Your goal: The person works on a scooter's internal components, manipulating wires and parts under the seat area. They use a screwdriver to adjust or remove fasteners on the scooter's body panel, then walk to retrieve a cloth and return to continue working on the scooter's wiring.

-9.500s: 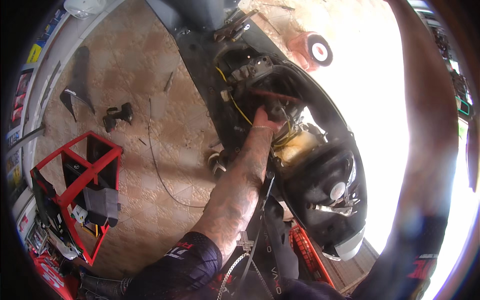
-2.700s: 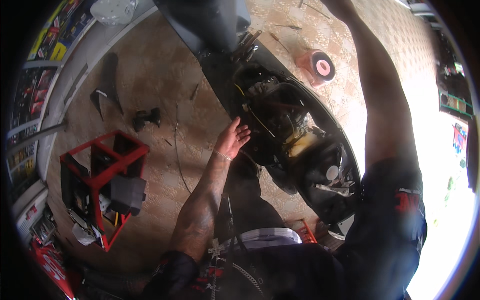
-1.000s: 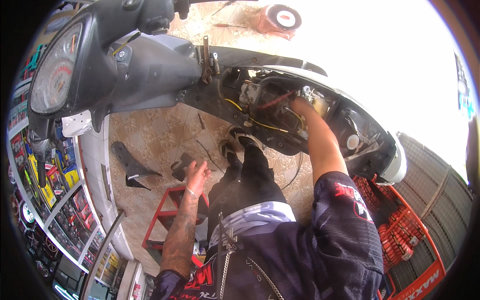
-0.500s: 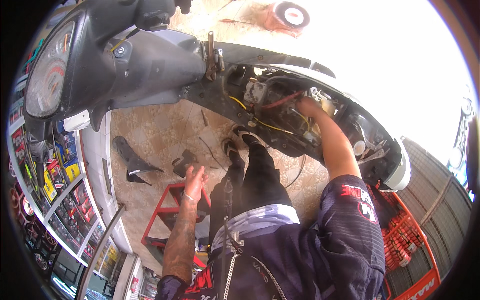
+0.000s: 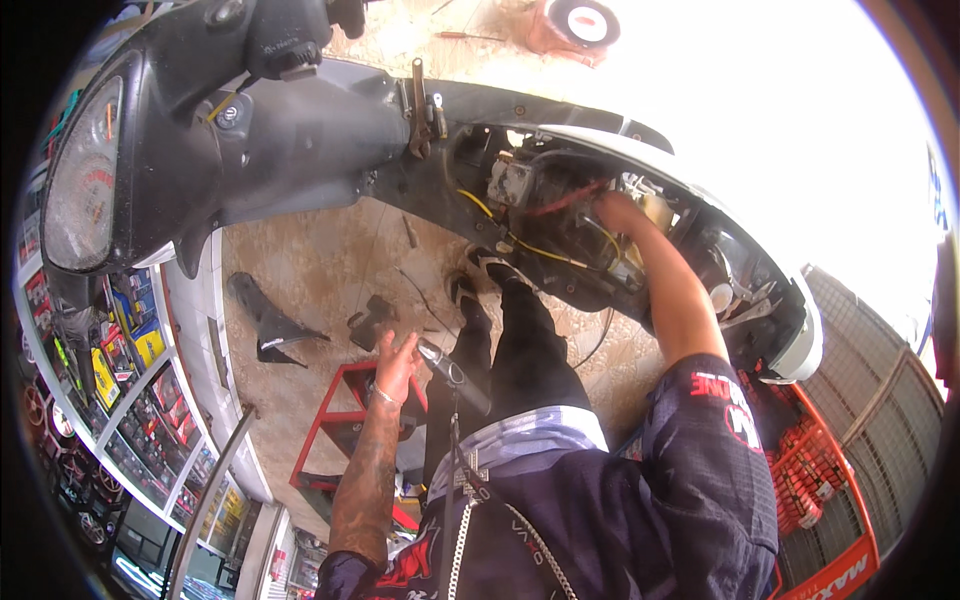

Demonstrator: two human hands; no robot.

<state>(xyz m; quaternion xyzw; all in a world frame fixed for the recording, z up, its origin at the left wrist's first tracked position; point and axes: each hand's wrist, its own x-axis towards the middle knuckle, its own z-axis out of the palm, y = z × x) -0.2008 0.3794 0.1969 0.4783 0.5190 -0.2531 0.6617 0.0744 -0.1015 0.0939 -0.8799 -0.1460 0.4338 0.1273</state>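
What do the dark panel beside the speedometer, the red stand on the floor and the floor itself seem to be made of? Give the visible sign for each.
Dark panel: probably moulded plastic, matt grey-black, with smooth rounded contours.
Red stand: likely painted metal, thin straight bars forming an open frame.
Floor: seemingly concrete or stone, tan, mottled and rough-looking.

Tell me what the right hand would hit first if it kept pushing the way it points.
The right hand reaches into the opened scooter body; going straight on it would likely meet the wiring and grey part inside first, though depth is unclear.
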